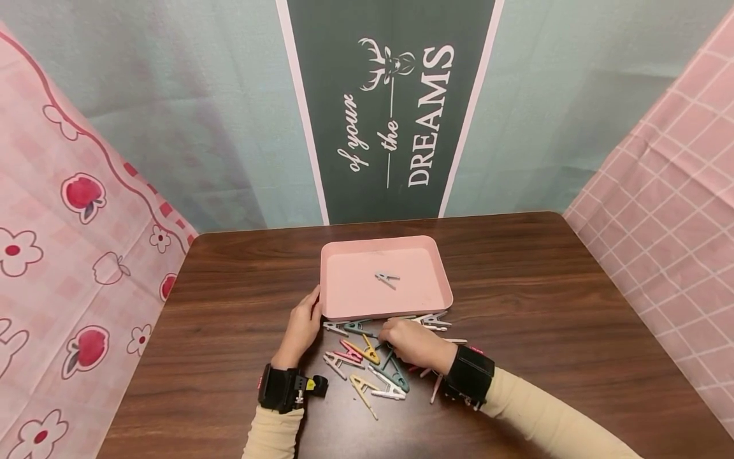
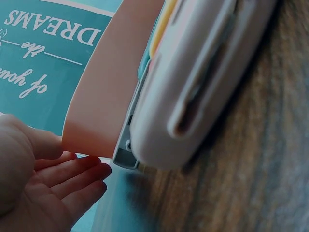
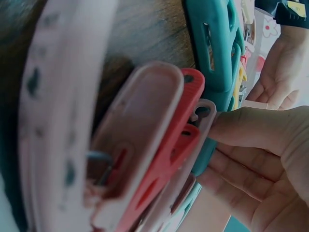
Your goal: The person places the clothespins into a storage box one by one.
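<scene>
My left hand rests its fingers along the left side of a pink tray, near its front corner. In the left wrist view the thumb touches that tray corner, with the other fingers fairly straight. The right hand is low over a loose heap of clothespins in front of the tray. Between its thumb and fingertips, in the right wrist view, is the end of a dark green clothespin. Red and pink clothespins lie close by. One grey clothespin lies inside the tray.
Yellow, cream, white and grey clothespins lie scattered between the hands. More white and grey ones sit right of the tray's front edge. Cloth panels surround the brown wooden table.
</scene>
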Demonstrator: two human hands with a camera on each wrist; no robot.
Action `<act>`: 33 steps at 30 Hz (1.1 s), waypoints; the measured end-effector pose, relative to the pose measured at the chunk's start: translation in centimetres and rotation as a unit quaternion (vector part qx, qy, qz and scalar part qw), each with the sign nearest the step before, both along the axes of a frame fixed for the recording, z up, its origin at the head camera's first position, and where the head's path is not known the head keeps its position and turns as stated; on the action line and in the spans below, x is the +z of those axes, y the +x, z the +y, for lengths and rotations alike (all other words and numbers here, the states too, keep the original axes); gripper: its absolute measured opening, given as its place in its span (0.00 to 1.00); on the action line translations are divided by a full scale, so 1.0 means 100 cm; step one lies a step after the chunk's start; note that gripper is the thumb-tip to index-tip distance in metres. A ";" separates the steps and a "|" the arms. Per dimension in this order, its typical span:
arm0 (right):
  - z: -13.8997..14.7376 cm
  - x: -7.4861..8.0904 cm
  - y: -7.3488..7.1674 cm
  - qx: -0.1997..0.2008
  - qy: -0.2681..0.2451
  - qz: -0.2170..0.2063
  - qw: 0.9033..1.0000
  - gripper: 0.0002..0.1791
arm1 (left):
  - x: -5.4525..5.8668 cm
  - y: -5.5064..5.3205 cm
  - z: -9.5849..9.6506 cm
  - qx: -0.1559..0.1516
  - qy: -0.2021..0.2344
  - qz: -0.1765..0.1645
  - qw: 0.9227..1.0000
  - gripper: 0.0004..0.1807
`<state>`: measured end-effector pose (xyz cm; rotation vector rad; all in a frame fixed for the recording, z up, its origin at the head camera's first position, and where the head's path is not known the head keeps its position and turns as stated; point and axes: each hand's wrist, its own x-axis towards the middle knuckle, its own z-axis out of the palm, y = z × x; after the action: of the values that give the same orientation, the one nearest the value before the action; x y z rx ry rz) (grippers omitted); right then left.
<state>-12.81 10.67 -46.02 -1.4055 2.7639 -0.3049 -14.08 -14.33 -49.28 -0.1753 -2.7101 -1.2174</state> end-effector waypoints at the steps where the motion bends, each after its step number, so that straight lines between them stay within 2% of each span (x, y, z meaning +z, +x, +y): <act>1: 0.000 0.000 0.000 0.000 0.000 0.000 1.000 0.14 | 0.000 0.000 0.000 0.000 0.000 0.000 1.000 0.22; 16: 0.007 0.003 0.000 -0.006 -0.010 -0.020 1.000 0.15 | 0.000 0.000 0.000 -0.001 0.000 0.003 1.000 0.22; 25: 0.010 0.013 -0.002 -0.013 -0.009 -0.054 0.998 0.14 | 0.000 -0.001 0.000 -0.003 0.001 -0.002 1.000 0.22; 33: 0.011 0.017 -0.001 -0.003 -0.010 -0.051 0.999 0.13 | 0.000 0.000 0.000 -0.003 0.001 -0.005 1.000 0.22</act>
<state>-12.88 11.73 -44.32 -1.3464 2.6920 -0.3942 -14.12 -14.35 -49.29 -0.1774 -2.7186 -1.2245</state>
